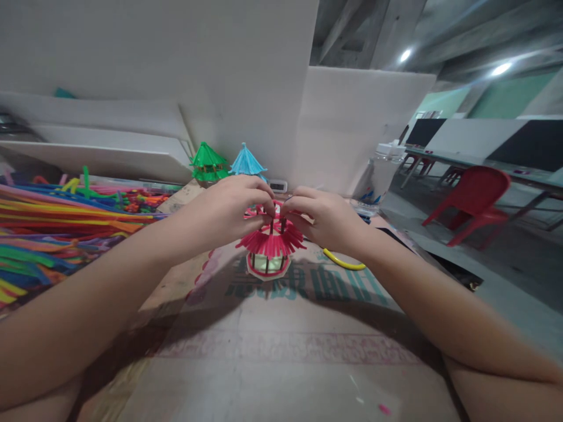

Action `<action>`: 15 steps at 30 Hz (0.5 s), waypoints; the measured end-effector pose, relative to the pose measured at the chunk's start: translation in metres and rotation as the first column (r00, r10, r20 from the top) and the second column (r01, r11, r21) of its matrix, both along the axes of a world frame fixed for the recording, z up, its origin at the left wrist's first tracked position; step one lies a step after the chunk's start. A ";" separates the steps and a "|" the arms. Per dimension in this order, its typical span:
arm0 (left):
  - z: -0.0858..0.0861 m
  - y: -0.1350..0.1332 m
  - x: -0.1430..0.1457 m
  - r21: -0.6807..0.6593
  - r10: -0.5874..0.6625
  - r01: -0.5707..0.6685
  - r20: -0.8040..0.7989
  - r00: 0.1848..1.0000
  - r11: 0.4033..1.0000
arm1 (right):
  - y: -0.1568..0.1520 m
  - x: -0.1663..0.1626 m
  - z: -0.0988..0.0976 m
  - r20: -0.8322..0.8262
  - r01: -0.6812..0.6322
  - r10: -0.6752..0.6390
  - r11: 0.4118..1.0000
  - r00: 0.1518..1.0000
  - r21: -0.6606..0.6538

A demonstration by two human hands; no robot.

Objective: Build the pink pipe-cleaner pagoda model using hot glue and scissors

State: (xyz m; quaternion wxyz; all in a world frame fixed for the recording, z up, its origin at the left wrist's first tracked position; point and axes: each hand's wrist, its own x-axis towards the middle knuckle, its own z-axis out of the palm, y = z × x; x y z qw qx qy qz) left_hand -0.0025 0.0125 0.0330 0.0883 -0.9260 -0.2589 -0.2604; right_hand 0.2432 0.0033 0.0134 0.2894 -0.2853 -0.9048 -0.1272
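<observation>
A small red model pavilion stands upright on the printed cardboard in front of me. It has a pale base with dark posts, a fringed red roof tier and a red ring above on more dark posts. My left hand is at its upper left, thumb and fingers pinched at the top ring and posts. From the right, my right hand has its fingers closed at the same upper part. The fingertips hide much of the ring, and whether a small separate piece lies between them cannot be made out.
Finished-looking green and blue model pavilions stand behind. Bundles of colourful pipe cleaners fill the left side. A yellow curved piece lies at right, near a clear plastic container. A red chair stands beyond the table.
</observation>
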 end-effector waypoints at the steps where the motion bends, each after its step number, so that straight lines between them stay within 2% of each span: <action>1: 0.000 0.000 0.000 0.002 -0.001 0.001 -0.001 1.000 1.000 | 0.000 0.000 0.000 0.002 0.003 -0.003 1.000 1.000 -0.001; 15: 0.001 -0.001 -0.001 -0.036 0.016 -0.017 -0.004 1.000 0.999 | 0.004 -0.001 -0.006 -0.055 -0.030 0.030 1.000 0.998 0.007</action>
